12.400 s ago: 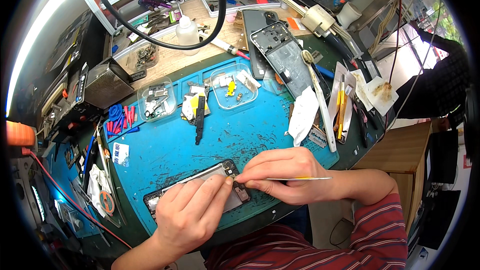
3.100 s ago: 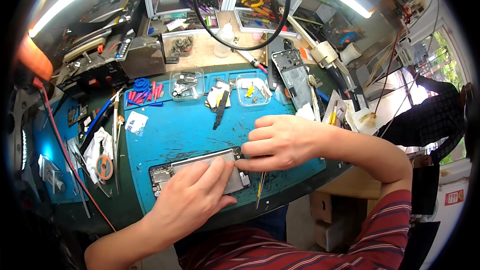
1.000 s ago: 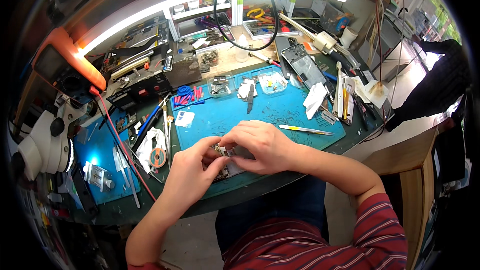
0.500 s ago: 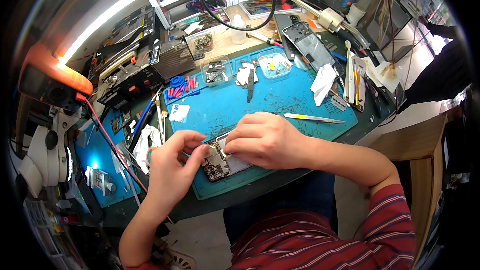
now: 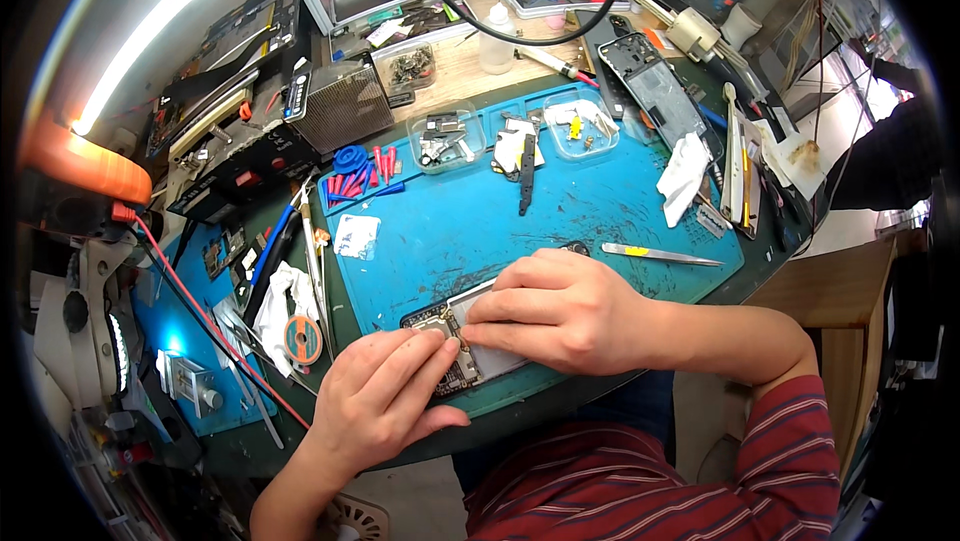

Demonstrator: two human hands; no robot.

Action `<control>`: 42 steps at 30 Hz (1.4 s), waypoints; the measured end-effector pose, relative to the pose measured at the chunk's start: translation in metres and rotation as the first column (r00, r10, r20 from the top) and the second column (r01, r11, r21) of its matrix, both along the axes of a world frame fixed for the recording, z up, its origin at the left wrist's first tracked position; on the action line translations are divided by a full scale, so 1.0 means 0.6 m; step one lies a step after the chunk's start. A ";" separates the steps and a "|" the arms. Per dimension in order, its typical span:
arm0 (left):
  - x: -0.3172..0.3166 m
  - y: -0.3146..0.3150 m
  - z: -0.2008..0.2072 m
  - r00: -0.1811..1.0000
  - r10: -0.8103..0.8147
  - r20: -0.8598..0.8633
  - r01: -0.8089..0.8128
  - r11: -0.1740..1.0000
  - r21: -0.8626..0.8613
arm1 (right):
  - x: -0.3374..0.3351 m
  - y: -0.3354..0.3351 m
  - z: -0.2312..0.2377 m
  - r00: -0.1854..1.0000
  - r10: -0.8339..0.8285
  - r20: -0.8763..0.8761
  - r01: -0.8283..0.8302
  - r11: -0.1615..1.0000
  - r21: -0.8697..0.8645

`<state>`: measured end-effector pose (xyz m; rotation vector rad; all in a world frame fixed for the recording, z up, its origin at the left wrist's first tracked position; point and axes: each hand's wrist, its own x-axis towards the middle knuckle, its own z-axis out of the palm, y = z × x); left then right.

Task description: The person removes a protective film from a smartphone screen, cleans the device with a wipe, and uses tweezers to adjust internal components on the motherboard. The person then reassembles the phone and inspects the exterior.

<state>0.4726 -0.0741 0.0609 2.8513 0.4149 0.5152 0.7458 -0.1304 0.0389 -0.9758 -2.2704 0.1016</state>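
Note:
An opened smartphone [image 5: 492, 363] lies slanted on the blue mat, its circuit board [image 5: 462, 374] bare at the left end and a silver-grey surface beside it. My left hand [image 5: 375, 396] has its fingers stretched onto the board's upper part, with the thumb held apart below. Over the phone's middle sits my right hand [image 5: 560, 316], its fingers bent and pressed together, tips down where the board meets the grey surface. Whatever those fingertips may pinch is hidden. Silver tweezers [image 5: 660, 255] rest on the mat to the right of my right hand.
Two clear tubs of small parts [image 5: 447, 141] [image 5: 582, 124] stand at the mat's back, near a black strip [image 5: 526, 176]. A solder reel [image 5: 303, 339] and white tissue [image 5: 285, 306] lie left; another phone frame [image 5: 655, 91] and crumpled tissue [image 5: 684, 179] lie right. A black cable loop [image 5: 520, 39] hangs overhead.
My left hand has gone from curled thumb and forefinger beside the board to fingers laid on it, thumb spread away. My right hand stays over the phone. The whole view has shifted slightly.

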 end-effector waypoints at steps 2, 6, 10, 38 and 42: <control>0.000 0.001 0.004 1.000 -0.004 -0.010 0.004 1.000 0.012 | 0.000 -0.001 0.001 1.000 -0.006 -0.006 0.006 1.000 -0.009; -0.004 0.000 0.003 1.000 0.004 -0.031 -0.003 1.000 0.028 | -0.001 0.000 0.003 1.000 0.003 -0.007 -0.003 1.000 -0.018; -0.004 0.001 -0.001 0.999 0.003 -0.040 -0.002 0.999 0.037 | -0.001 0.000 0.006 1.000 0.001 -0.001 -0.001 1.000 -0.028; -0.001 -0.009 0.009 0.995 0.027 -0.094 -0.028 1.000 -0.004 | -0.009 -0.002 0.012 1.000 -0.013 0.024 0.014 0.999 -0.042; -0.001 -0.011 0.009 0.995 0.032 -0.095 -0.032 0.999 0.005 | -0.009 -0.002 0.012 0.999 -0.016 0.029 0.017 0.999 -0.041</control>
